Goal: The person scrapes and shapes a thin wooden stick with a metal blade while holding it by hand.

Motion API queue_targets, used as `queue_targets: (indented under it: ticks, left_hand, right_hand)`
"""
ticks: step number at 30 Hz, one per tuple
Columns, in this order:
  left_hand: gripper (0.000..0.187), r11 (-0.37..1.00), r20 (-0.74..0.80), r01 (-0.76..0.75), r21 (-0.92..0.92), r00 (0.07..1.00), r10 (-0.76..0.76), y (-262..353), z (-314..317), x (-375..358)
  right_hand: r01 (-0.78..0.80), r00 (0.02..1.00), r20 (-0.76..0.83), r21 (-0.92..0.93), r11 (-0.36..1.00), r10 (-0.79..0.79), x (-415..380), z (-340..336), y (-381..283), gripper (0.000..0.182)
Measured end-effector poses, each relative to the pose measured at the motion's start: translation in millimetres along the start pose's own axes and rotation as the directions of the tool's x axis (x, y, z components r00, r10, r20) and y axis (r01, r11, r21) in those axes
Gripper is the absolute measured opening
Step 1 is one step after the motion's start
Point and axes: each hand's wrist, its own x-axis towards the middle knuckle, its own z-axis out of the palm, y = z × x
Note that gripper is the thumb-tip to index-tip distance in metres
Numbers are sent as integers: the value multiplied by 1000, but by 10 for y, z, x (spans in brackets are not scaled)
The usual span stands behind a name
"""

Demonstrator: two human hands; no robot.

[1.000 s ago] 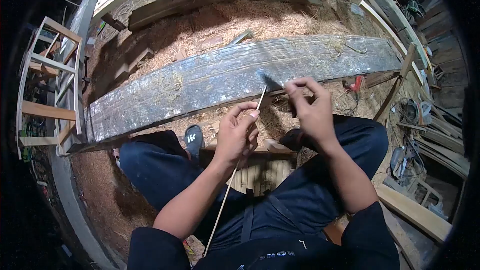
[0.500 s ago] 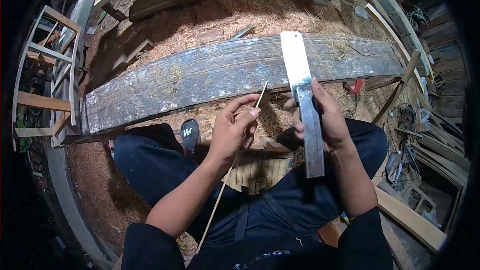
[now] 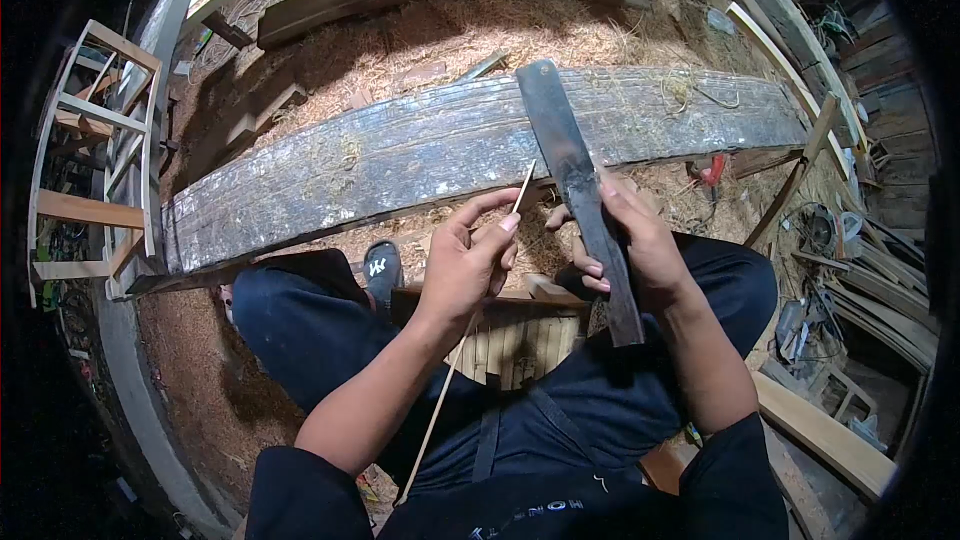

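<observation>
My left hand (image 3: 472, 258) pinches a thin pale strip (image 3: 440, 395) near its upper end. The strip's tip points up toward the worn plank, and its long tail runs down past my forearm to my lap. My right hand (image 3: 640, 245) is wrapped round the handle of a broad-bladed knife (image 3: 556, 120). The blade points up and slightly left, dark and flat-ended with a small hole near its end. It lies in view over the long weathered plank (image 3: 400, 155), to the right of the strip's tip. Blade and strip are apart.
Shavings (image 3: 430, 35) cover the floor beyond the plank. A wooden frame (image 3: 100, 120) stands at the left. On the right are a red-handled tool (image 3: 712, 172), stacked strips (image 3: 880, 310) and a pale board (image 3: 820, 435). A slatted wooden piece (image 3: 515, 345) lies between my legs.
The knife has turned in my right hand and its blade has swung left, from bright to dark. My right hand has shifted slightly left. My left hand and the strip have barely moved.
</observation>
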Motion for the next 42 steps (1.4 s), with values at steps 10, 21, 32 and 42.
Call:
queue_targets:
  ticks: [10,21,32,42]
  left_hand:
    - [37,1000,11,3,-17,1000,-3,-42,6,-44]
    - [23,999,21,44,-33,999,-43,-136,-79,-3]
    - [29,991,-9,108,78,994,-108,-44,-77,-18]
    - [27,990,11,125,58,992,-126,-3,-120,29]
  right_hand:
    - [33,969,-230,-260,965,-95,-3,152,77,49]
    - [177,886,10,-932,316,-464,150,140,292,49]
    - [-14,960,-90,-961,276,-264,213,163,125,53]
    - [-374,913,-74,-542,752,401,335,146,-172,37]
